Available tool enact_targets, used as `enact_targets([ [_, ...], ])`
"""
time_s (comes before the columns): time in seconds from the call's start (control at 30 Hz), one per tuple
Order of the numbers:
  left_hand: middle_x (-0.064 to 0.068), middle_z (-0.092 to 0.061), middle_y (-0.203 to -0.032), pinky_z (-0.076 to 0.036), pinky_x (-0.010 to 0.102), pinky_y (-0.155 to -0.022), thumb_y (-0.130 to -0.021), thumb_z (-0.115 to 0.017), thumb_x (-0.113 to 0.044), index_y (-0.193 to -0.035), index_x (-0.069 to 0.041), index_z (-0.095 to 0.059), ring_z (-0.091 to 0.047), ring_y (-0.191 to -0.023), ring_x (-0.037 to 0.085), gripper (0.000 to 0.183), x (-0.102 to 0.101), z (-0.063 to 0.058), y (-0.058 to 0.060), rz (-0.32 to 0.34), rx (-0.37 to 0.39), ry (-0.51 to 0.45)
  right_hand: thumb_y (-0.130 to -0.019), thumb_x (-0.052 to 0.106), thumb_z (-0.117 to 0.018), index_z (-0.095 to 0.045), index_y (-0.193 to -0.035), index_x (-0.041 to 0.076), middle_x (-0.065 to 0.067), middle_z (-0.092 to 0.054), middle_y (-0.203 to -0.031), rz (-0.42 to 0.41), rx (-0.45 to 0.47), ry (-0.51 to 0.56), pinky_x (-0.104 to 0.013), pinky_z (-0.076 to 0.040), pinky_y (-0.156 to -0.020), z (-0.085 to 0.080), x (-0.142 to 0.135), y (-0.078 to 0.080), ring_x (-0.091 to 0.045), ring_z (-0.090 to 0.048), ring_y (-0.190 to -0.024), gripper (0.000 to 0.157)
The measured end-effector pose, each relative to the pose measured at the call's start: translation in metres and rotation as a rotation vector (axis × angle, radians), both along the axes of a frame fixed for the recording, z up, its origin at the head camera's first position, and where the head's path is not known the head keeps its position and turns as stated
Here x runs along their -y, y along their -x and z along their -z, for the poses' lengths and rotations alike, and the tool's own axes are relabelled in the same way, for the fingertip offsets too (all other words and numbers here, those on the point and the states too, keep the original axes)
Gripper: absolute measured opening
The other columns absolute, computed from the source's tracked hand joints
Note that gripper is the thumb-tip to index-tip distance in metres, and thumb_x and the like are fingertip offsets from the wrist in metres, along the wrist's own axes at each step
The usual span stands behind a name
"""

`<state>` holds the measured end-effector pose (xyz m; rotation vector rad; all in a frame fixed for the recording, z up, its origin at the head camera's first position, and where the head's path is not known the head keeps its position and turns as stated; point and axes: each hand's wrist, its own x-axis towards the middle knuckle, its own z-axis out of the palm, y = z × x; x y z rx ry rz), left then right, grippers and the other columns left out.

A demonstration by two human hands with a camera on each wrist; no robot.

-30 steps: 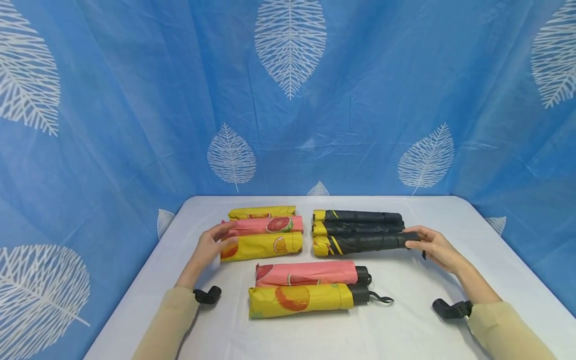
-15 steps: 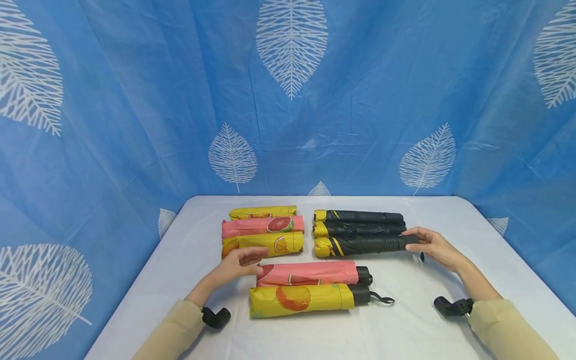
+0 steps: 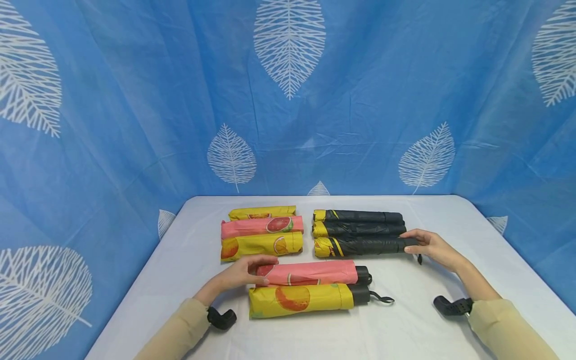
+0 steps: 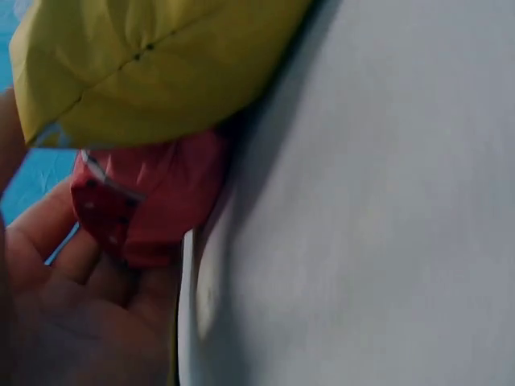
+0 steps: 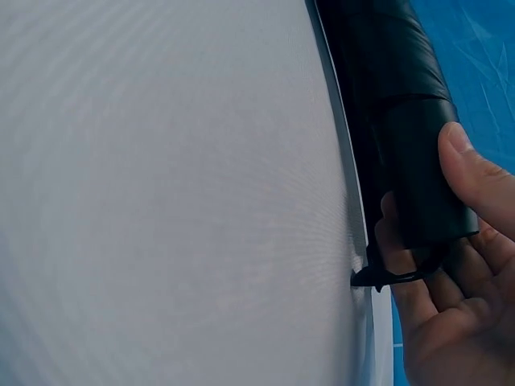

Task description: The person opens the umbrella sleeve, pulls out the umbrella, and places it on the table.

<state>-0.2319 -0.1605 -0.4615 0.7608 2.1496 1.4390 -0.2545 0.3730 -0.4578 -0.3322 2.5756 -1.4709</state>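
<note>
Folded umbrellas lie on the white table. In the head view my left hand (image 3: 243, 272) is at the left end of the front pink watermelon-print umbrella (image 3: 315, 273), thumb on the near side and fingers over the far side. The left wrist view shows my fingers (image 4: 56, 221) curled about that pink end (image 4: 149, 201). Just in front lies a yellow fruit-print umbrella (image 3: 301, 300) with a black handle and strap. At the right, my right hand (image 3: 434, 248) grips the handle end of the nearest black umbrella (image 3: 360, 246), its thumb along the handle (image 5: 418, 169) in the right wrist view.
Behind, on the left, are a yellow umbrella (image 3: 263, 245), a pink one (image 3: 247, 227) and another yellow one (image 3: 243, 212). Two more black umbrellas with yellow ends, a middle one (image 3: 360, 229) and a far one (image 3: 364, 216), lie back right. A blue leaf-patterned curtain (image 3: 351, 115) surrounds the table.
My left hand has left the back-left yellow umbrella and come forward and right to the end of the front pink one. The right hand stays on the black umbrella, nearly still.
</note>
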Motion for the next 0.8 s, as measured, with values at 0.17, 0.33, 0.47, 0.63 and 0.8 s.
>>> enact_targets([
  [0.17, 0.003, -0.052, -0.130, -0.046, 0.029, -0.089, -0.085, -0.073, -0.019, -0.136, -0.013, -0.052, -0.051, -0.109, 0.019, 0.056, -0.006, 0.006, 0.001, 0.010, -0.050, 0.061, -0.086, 0.021, -0.070, -0.049, -0.130, -0.004, -0.028, -0.044, -0.132, 0.003, 0.012, 0.017, -0.039, -0.047, -0.076, 0.002, 0.000, 0.001, -0.018, -0.058, -0.091, 0.054],
  [0.33, 0.000, -0.051, -0.130, -0.045, 0.030, -0.090, -0.084, -0.073, -0.024, -0.136, -0.021, -0.052, -0.048, -0.110, 0.018, 0.057, -0.010, 0.008, 0.002, 0.007, -0.069, 0.117, -0.085, 0.022, -0.072, -0.051, -0.128, -0.004, -0.027, -0.047, -0.129, 0.009, 0.006, 0.004, -0.038, -0.047, -0.074, 0.006, 0.002, 0.001, -0.022, -0.058, -0.089, 0.054],
  [0.47, -0.002, -0.054, -0.125, -0.047, 0.030, -0.087, -0.083, -0.074, -0.025, -0.135, -0.021, -0.054, -0.051, -0.106, 0.017, 0.055, -0.013, 0.008, 0.002, 0.005, -0.109, 0.145, -0.084, 0.023, -0.073, -0.054, -0.126, -0.003, -0.026, -0.048, -0.129, 0.013, -0.016, -0.038, -0.037, -0.048, -0.077, 0.007, 0.003, 0.002, -0.020, -0.057, -0.096, 0.053],
  [0.63, -0.004, -0.060, -0.115, -0.049, 0.029, -0.080, -0.082, -0.075, -0.025, -0.130, -0.019, -0.059, -0.055, -0.096, 0.016, 0.052, -0.014, 0.010, 0.003, -0.011, -0.157, 0.130, -0.083, 0.022, -0.073, -0.055, -0.124, -0.003, -0.025, -0.050, -0.127, 0.003, -0.036, -0.048, -0.034, -0.050, -0.076, 0.007, 0.003, 0.001, -0.016, -0.057, -0.099, 0.051],
  [0.8, 0.000, -0.063, -0.104, -0.051, 0.030, -0.074, -0.081, -0.075, -0.022, -0.125, -0.015, -0.062, -0.058, -0.089, 0.018, 0.047, -0.015, 0.010, 0.003, -0.066, -0.145, 0.071, -0.083, 0.023, -0.074, -0.057, -0.122, -0.001, -0.024, -0.052, -0.124, 0.006, -0.064, -0.083, -0.032, -0.050, -0.074, 0.006, 0.004, 0.000, -0.017, -0.058, -0.098, 0.050],
])
